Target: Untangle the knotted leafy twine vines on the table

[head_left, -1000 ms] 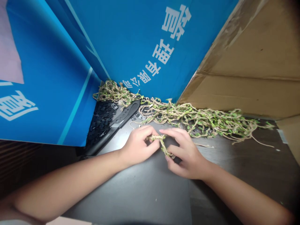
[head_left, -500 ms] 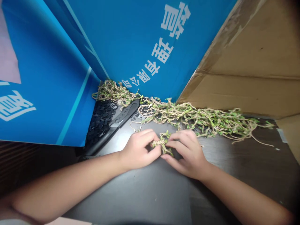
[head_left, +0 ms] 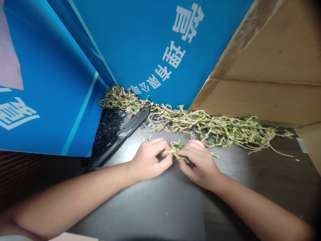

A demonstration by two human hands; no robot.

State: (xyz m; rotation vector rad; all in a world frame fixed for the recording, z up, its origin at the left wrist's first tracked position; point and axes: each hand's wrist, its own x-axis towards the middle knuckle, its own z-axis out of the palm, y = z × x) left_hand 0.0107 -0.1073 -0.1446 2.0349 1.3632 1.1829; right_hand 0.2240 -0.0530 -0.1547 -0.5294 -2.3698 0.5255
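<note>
A small bundle of tan twine with green leaves (head_left: 171, 151) is held between my two hands near the middle of the view. My left hand (head_left: 150, 159) pinches its left end between thumb and forefinger. On its right side, the fingers and thumb of my right hand (head_left: 199, 164) are closed on the leafy part. Just beyond my hands lies a long tangled pile of the same leafy twine (head_left: 225, 130), and a smaller heap (head_left: 120, 97) sits at its left end.
A black-handled cutting tool (head_left: 130, 124) lies slanted left of my hands, beside small black pieces (head_left: 106, 125). Blue panels with white characters (head_left: 150, 40) stand behind and at left. Cardboard (head_left: 271, 73) rises at the right. Beneath is a grey surface (head_left: 150, 207).
The fingers of my right hand have drawn together onto the leafy twine, and its leafy end has shifted slightly right. My left hand has barely moved.
</note>
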